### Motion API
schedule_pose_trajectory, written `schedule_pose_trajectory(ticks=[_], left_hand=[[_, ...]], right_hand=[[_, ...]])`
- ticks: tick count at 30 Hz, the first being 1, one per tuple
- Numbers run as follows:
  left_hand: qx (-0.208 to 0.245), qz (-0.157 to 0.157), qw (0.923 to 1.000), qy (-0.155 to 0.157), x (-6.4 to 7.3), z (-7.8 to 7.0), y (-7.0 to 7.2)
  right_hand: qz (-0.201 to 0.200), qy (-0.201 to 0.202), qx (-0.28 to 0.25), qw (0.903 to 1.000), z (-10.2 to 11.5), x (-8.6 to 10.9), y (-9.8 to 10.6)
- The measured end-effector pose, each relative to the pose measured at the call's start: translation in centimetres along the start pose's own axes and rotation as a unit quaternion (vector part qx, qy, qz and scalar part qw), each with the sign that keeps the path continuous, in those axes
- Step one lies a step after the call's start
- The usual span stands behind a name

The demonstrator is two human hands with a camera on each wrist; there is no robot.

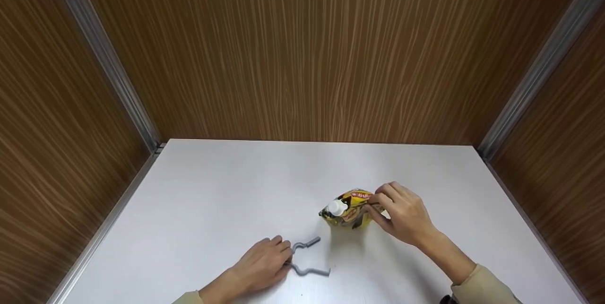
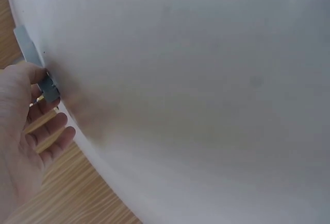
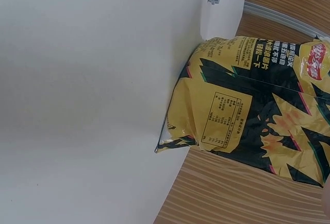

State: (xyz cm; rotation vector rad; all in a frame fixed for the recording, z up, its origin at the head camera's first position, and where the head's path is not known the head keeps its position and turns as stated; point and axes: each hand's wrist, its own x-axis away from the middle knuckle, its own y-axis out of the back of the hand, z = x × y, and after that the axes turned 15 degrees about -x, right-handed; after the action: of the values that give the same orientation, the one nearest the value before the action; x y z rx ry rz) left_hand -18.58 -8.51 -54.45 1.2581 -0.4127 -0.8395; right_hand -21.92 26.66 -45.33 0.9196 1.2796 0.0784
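I have the left hand (image 1: 264,261) pinching the grey clip (image 1: 315,272), near; the right hand (image 1: 402,212) pinching the bag (image 3: 258,108), farther right. Clip's apart, seemingly not yet fastened.

Smooth white counter (image 1: 227,186) with a straight far edge and a faint sheen, grey clip (image 1: 308,272) on its near part with two arms spread apart, yellow-and-black bag (image 3: 242,100) upright farther back, contact at its base hard to tell, tiny dark specks (image 1: 301,295) near the clip.
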Motion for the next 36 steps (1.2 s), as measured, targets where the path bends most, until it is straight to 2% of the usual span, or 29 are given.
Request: schedule_pose_trajectory(ticks=[5,11,17,20,24,29,32,36], left_hand=[[-0.004,-0.023,0.9997,-0.006,-0.1,-0.1,-0.1],[-0.011,-0.070,0.9975,-0.006,-0.2,0.0,-0.3],[-0.005,-0.080,0.9968,-0.005,-0.3,0.3,-0.2],[-0.008,-0.094,0.9955,-0.003,-0.5,0.4,-0.1],[-0.024,-0.135,0.9905,-0.007,-0.6,0.7,-0.1],[-0.046,-0.193,0.9801,-0.012,-1.1,1.0,0.1],[-0.050,-0.215,0.9753,-0.011,-1.3,1.2,0.1],[-0.048,-0.228,0.9726,-0.006,-1.6,1.5,0.2]], right_hand=[[-0.001,0.001,0.000,1.0000,0.0,0.1,0.0],[-0.006,0.001,-0.001,1.0000,0.0,0.1,0.0],[-0.004,0.001,-0.002,1.0000,0.0,0.0,0.0],[-0.002,0.001,-0.002,1.0000,-0.1,0.0,0.0],[0.002,-0.001,-0.002,1.0000,-0.1,0.1,0.1],[0.002,0.000,-0.004,1.0000,0.0,0.1,0.2],[0.001,0.004,-0.007,1.0000,0.0,0.0,0.2],[0.000,0.007,-0.008,0.9999,0.0,0.0,0.1]])
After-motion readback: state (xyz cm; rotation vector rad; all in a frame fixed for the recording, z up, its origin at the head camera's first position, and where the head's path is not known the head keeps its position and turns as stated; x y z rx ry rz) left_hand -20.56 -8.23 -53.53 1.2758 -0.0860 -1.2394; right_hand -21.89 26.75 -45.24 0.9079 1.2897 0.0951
